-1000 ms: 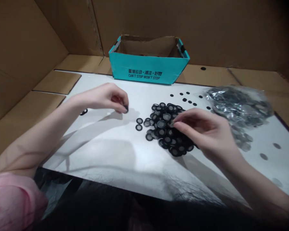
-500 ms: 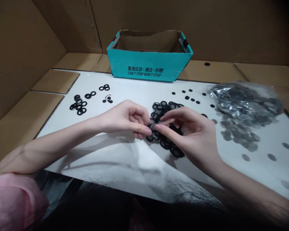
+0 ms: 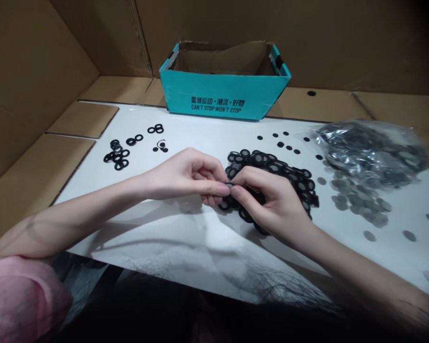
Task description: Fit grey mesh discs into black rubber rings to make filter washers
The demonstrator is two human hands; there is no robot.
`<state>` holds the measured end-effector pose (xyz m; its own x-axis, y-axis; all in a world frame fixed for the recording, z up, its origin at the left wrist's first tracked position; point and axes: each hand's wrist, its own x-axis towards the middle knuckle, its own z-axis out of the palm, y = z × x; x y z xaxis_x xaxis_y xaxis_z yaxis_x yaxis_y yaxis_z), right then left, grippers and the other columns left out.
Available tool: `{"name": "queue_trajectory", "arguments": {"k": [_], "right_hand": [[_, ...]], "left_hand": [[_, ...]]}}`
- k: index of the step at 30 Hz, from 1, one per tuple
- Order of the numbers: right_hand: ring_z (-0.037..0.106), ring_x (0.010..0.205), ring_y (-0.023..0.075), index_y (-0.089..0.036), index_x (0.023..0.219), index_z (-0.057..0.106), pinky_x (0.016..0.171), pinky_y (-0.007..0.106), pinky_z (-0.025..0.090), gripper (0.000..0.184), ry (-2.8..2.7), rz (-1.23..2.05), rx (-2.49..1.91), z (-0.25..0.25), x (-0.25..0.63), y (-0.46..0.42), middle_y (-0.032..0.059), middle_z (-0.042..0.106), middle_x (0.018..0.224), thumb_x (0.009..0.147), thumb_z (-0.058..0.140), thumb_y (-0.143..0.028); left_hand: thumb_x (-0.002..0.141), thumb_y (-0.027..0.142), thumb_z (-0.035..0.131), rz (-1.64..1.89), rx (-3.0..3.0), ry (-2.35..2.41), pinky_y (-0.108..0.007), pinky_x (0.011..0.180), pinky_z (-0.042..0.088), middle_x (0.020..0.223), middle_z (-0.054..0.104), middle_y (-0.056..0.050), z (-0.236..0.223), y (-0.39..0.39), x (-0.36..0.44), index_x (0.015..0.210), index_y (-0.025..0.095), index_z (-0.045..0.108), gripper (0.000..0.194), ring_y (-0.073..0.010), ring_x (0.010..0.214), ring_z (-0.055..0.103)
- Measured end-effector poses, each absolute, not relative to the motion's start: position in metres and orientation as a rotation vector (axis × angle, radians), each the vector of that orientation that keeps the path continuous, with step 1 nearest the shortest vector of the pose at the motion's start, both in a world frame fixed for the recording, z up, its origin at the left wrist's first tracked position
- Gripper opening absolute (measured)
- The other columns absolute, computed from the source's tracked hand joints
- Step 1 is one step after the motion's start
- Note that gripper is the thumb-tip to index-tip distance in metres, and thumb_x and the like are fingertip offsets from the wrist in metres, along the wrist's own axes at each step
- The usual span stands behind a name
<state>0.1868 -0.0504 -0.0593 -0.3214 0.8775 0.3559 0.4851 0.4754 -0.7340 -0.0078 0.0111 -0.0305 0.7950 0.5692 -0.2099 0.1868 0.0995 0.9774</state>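
Observation:
My left hand [image 3: 189, 178] and my right hand [image 3: 268, 200] meet fingertip to fingertip at the near left edge of a pile of black rings with grey mesh centres [image 3: 275, 174] on a white sheet [image 3: 186, 238]. Both hands are closed in a pinch on one small ring [image 3: 229, 186] between them; most of it is hidden by the fingers. My right hand covers the front part of the pile.
A small group of empty black rings [image 3: 118, 155] lies at the sheet's far left. A clear bag of grey mesh discs [image 3: 372, 152] sits at the right, with loose discs [image 3: 357, 200] spilled beside it. A teal cardboard box [image 3: 223, 97] stands open at the back. Brown cardboard walls surround everything.
My left hand came from the left side of the sheet to the pile and joined my right hand. Both hands have since tightened their pinch on one ring.

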Motion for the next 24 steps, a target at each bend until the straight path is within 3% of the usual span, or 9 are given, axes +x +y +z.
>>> {"name": "queue_trajectory", "arguments": {"k": [8, 15, 24], "right_hand": [[0.046, 0.057, 0.0097, -0.019, 0.065, 0.048, 0.053, 0.023, 0.037, 0.034, -1.888, 0.952, -1.078, -0.06, 0.188, -0.051, -0.0015, 0.05, 0.061, 0.096, 0.048, -0.034], [0.048, 0.056, 0.0101, -0.018, 0.064, 0.05, 0.051, 0.023, 0.037, 0.046, -1.802, 1.072, -1.066, -0.058, 0.185, -0.052, -0.0011, 0.052, 0.059, 0.092, 0.049, -0.054], [0.051, 0.057, 0.0097, -0.019, 0.066, 0.056, 0.052, 0.023, 0.039, 0.024, -1.811, 0.787, -1.022, -0.056, 0.18, -0.058, -0.001, 0.057, 0.061, 0.09, 0.055, -0.019]], "left_hand": [[0.086, 0.025, 0.067, 0.336, 1.564, 0.666, -0.013, 0.055, 0.049, 0.064, 0.063, 0.001, -0.03, 0.006, -0.008, 0.078, 0.011, 0.061, 0.017, -0.0059, 0.057, 0.06], [0.086, 0.021, 0.065, 0.384, 1.542, 0.667, -0.012, 0.054, 0.049, 0.064, 0.063, 0.001, -0.03, -0.001, -0.003, 0.077, 0.011, 0.058, 0.016, -0.0053, 0.057, 0.06], [0.083, 0.022, 0.069, 0.214, 1.59, 0.62, -0.014, 0.052, 0.05, 0.06, 0.065, 0.0, -0.02, 0.007, -0.011, 0.077, 0.012, 0.06, 0.015, -0.0079, 0.052, 0.064]]}}
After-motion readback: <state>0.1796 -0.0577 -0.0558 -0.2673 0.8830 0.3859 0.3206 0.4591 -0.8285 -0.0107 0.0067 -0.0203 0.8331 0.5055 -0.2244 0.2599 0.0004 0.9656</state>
